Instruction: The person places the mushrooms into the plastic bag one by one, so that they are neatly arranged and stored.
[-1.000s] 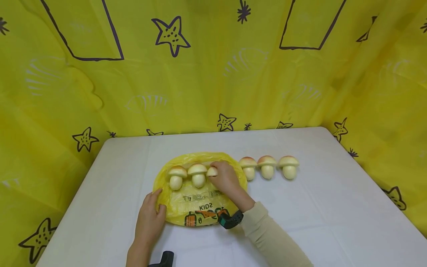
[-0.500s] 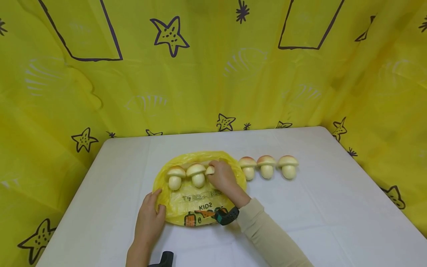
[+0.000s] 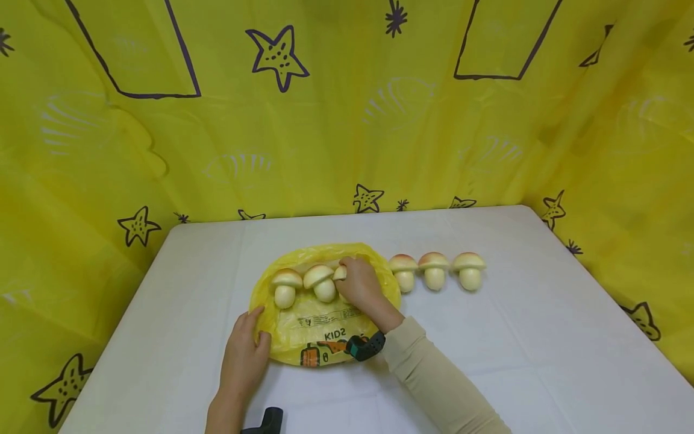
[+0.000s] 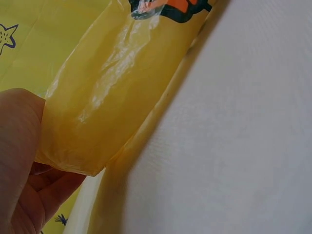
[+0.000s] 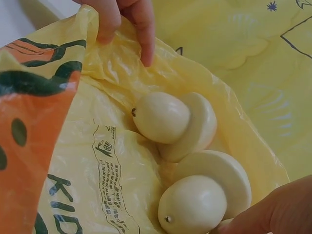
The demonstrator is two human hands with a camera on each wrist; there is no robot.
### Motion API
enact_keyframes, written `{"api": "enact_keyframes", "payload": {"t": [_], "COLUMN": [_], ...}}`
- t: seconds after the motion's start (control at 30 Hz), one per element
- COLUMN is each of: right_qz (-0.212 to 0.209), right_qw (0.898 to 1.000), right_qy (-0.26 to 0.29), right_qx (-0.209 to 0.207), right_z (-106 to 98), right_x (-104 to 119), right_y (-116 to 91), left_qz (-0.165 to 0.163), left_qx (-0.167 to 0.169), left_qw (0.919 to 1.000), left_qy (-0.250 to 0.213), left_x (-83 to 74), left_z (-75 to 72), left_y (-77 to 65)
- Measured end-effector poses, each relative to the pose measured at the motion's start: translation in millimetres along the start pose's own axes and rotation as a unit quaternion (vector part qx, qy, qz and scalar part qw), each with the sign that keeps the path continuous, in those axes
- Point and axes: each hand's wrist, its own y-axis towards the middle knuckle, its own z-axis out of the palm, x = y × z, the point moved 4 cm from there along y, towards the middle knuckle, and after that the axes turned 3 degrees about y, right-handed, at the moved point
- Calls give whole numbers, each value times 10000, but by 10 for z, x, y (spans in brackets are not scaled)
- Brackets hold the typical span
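Observation:
A yellow plastic bag point(image 3: 317, 251) printed with "KIDS" lies with its mouth spread wide on the table. Two toy mushrooms, one at the left point(image 3: 285, 288) and one in the middle point(image 3: 321, 283), rest side by side inside it. My right hand point(image 3: 362, 286) reaches into the bag and holds a third toy mushroom point(image 3: 340, 273), mostly hidden by the fingers. In the right wrist view its fingertip is right beside the middle mushroom. My left hand point(image 3: 244, 349) pinches the bag's left rim, thumb and fingers on opposite sides of the plastic point(image 4: 97, 102).
Three more toy mushrooms stand in a row right of the bag: a near one point(image 3: 403, 273), a middle one point(image 3: 434, 271) and a far one point(image 3: 470, 271). They are on a white-covered table point(image 3: 520, 349). A yellow patterned curtain point(image 3: 325, 138) surrounds its back and sides.
My right hand has shifted slightly left with its mushroom. The middle mushroom in the bag now leans, its stem turned a little to the right. My left hand stays on the rim.

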Motion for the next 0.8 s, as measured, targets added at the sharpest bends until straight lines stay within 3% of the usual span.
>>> {"api": "enact_keyframes", "payload": {"t": [0.33, 0.8], "right_qz": [-5, -296], "right_qw": [10000, 9992], "right_qy": [-23, 170], "right_qx": [-48, -195], "right_z": [-8, -296], "right_x": [26, 168], "right_y": [-49, -221], "left_qz": [-82, -117], "left_qx": [96, 122], "left_qw": [9999, 9998], "left_qy": [23, 76], "left_x": [3, -7], "left_z": [1, 14], "left_y": [1, 0]}}
